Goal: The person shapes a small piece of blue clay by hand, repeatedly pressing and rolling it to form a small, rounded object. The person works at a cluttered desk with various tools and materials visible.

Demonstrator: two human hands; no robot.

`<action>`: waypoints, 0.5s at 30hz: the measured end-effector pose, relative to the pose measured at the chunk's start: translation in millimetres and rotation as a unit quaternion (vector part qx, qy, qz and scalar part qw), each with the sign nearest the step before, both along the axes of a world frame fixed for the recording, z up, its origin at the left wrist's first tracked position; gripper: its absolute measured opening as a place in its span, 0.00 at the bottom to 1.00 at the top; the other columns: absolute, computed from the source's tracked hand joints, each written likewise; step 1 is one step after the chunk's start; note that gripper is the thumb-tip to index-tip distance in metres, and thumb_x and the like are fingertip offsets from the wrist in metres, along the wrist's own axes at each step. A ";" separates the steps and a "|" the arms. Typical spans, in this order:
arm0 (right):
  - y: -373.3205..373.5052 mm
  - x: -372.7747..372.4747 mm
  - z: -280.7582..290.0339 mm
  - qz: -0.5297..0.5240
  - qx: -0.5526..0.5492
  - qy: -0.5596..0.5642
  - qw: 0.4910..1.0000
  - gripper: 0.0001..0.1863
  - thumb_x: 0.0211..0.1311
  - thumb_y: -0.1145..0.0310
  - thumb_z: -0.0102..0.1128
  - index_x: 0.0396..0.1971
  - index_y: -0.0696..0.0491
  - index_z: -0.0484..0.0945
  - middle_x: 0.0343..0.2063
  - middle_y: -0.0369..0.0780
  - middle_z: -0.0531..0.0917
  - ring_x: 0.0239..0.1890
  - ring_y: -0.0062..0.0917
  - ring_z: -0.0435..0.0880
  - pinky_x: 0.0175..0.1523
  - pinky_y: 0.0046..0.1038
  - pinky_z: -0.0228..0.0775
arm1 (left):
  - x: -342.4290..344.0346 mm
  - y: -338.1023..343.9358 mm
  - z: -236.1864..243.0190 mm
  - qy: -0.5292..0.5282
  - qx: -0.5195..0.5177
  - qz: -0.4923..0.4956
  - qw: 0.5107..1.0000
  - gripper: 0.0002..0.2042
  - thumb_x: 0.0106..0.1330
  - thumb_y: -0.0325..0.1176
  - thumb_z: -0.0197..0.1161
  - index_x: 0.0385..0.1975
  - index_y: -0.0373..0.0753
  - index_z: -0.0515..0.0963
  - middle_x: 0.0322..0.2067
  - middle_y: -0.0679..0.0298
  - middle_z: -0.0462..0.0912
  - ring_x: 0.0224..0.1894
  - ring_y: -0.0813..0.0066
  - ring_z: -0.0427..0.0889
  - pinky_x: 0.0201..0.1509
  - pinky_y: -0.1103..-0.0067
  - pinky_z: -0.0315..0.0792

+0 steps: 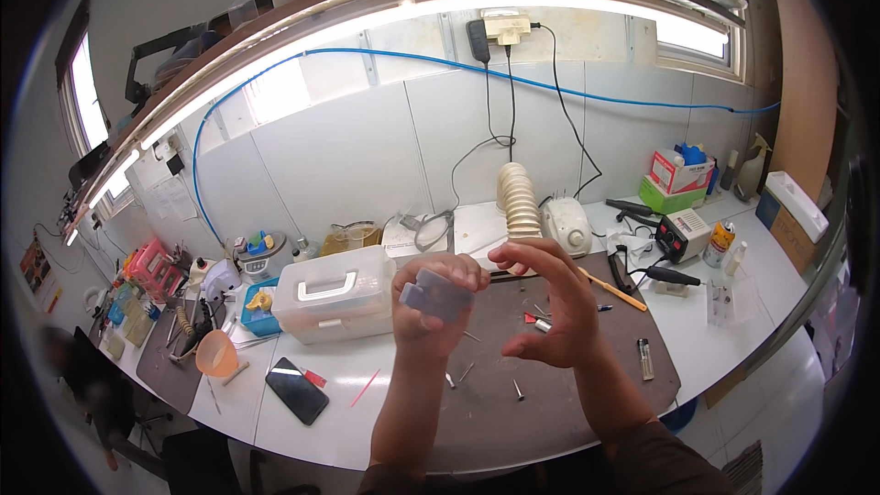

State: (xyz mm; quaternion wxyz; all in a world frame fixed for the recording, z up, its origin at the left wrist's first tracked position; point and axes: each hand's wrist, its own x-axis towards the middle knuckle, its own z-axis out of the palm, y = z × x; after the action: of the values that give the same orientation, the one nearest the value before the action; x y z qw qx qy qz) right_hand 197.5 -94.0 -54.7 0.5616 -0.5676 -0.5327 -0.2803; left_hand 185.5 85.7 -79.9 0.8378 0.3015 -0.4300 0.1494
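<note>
Left hand: I am holding my left hand (431,298) up above the middle of the dark mat (550,403), fingers curled and closed around a small grey-blue block (435,296).
Right hand: my right hand (550,307) is hovering just beside the block, fingers spread and curved, gripping nothing — thumb and fingertips apart.
Block, place: it is sitting in the air between my hands, over the mat's centre, well clear of the bench's front edge.
Block, handling: I am judging it light and stiff, probably a hard cast piece — brittle at its corners if it falls. Its faces look smooth, so it may be slippery.
Block, hold: I am pinching it across its long sides; the free end toward my right hand looks like the best second hold.
Edges: the white storage case (335,293) is standing just left of the mat; the ribbed suction hose (520,202) and white motor unit (566,225) are lining the back edge.
Open room: small metal burs (518,391) are lying scattered on the mat, and a phone (296,390) is lying near the front-left edge; the bare mat toward the front is giving me the freest space.
</note>
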 end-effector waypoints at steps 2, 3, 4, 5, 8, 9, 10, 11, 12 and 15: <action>-0.7 -1.4 1.9 -0.052 -0.015 -0.075 0.996 0.43 0.46 0.45 0.81 0.60 0.55 0.77 0.53 0.44 0.81 0.51 0.32 0.80 0.54 0.34 0.70 | 7.7 -12.3 -15.1 -0.023 -0.032 -0.093 0.995 0.26 0.55 0.44 0.81 0.50 0.42 0.80 0.45 0.65 0.83 0.56 0.65 0.78 0.64 0.70 0.69; -1.5 -2.9 3.4 -0.079 -0.023 -0.113 0.990 0.44 0.45 0.43 0.81 0.57 0.55 0.79 0.52 0.44 0.81 0.49 0.32 0.81 0.53 0.34 0.70 | 8.3 -15.3 -19.6 -0.014 -0.038 -0.104 0.994 0.25 0.56 0.43 0.81 0.50 0.42 0.80 0.46 0.65 0.83 0.56 0.65 0.78 0.64 0.69 0.69; -0.4 -8.0 7.3 -0.097 -0.020 -0.112 0.989 0.39 0.43 0.47 0.83 0.54 0.53 0.81 0.49 0.42 0.81 0.48 0.33 0.81 0.52 0.34 0.70 | 8.3 -17.0 -23.3 -0.006 -0.043 -0.114 0.993 0.24 0.56 0.43 0.80 0.50 0.42 0.80 0.46 0.65 0.83 0.56 0.66 0.78 0.64 0.69 0.69; -1.5 -9.3 7.8 -0.107 -0.019 -0.115 0.987 0.38 0.44 0.48 0.83 0.54 0.53 0.82 0.48 0.42 0.81 0.48 0.32 0.81 0.52 0.34 0.71 | 9.9 -21.4 -25.7 0.000 -0.052 -0.129 0.990 0.23 0.57 0.43 0.80 0.50 0.43 0.80 0.47 0.66 0.83 0.56 0.67 0.78 0.65 0.69 0.70; -3.5 -10.3 7.3 -0.131 -0.011 -0.122 0.984 0.34 0.45 0.50 0.82 0.52 0.51 0.83 0.46 0.40 0.81 0.46 0.32 0.81 0.51 0.34 0.72 | 11.4 -33.8 -23.4 -0.027 -0.050 -0.145 0.988 0.19 0.63 0.43 0.75 0.50 0.44 0.81 0.47 0.65 0.83 0.55 0.68 0.79 0.63 0.70 0.72; -3.6 -10.3 7.8 -0.134 -0.007 -0.124 0.983 0.33 0.46 0.52 0.82 0.52 0.50 0.83 0.45 0.40 0.80 0.46 0.32 0.81 0.50 0.34 0.72 | 10.6 -36.4 -23.6 -0.028 -0.051 -0.137 0.989 0.18 0.64 0.43 0.74 0.50 0.45 0.81 0.47 0.65 0.83 0.55 0.68 0.79 0.62 0.70 0.72; -4.1 -10.4 7.9 -0.136 -0.002 -0.126 0.983 0.31 0.46 0.53 0.81 0.51 0.49 0.83 0.45 0.39 0.80 0.45 0.32 0.81 0.50 0.35 0.72 | 11.8 -33.2 -31.4 -0.012 -0.027 -0.113 0.993 0.22 0.60 0.49 0.76 0.51 0.49 0.81 0.49 0.68 0.82 0.56 0.69 0.77 0.63 0.68 0.70; -4.7 -10.6 7.8 -0.136 0.000 -0.123 0.983 0.31 0.47 0.54 0.81 0.51 0.49 0.84 0.44 0.39 0.80 0.45 0.32 0.81 0.50 0.35 0.72 | 11.9 -27.4 -40.2 0.004 -0.002 -0.087 0.996 0.27 0.55 0.55 0.77 0.52 0.54 0.80 0.51 0.71 0.80 0.57 0.70 0.75 0.64 0.65 0.67; -5.3 -11.0 7.7 -0.135 0.001 -0.120 0.984 0.30 0.47 0.54 0.81 0.51 0.48 0.84 0.44 0.39 0.79 0.45 0.32 0.81 0.50 0.35 0.73 | 11.9 -25.3 -46.1 0.018 0.000 -0.077 0.997 0.26 0.55 0.55 0.77 0.51 0.54 0.80 0.50 0.71 0.80 0.56 0.71 0.75 0.63 0.66 0.67; -7.3 -11.0 7.8 -0.136 0.003 -0.117 0.984 0.29 0.48 0.55 0.80 0.51 0.48 0.84 0.43 0.39 0.78 0.44 0.32 0.80 0.49 0.35 0.73 | 4.6 -34.4 -41.1 0.055 -0.035 -0.077 0.995 0.17 0.63 0.48 0.73 0.44 0.47 0.81 0.41 0.66 0.81 0.47 0.72 0.78 0.56 0.71 0.72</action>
State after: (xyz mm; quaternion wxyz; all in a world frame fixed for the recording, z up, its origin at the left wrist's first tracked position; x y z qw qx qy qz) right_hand 186.5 -101.3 -46.9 0.4537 -0.5964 -0.5118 -0.4201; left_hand 190.1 51.3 -121.0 0.8792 0.2458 -0.3998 0.0824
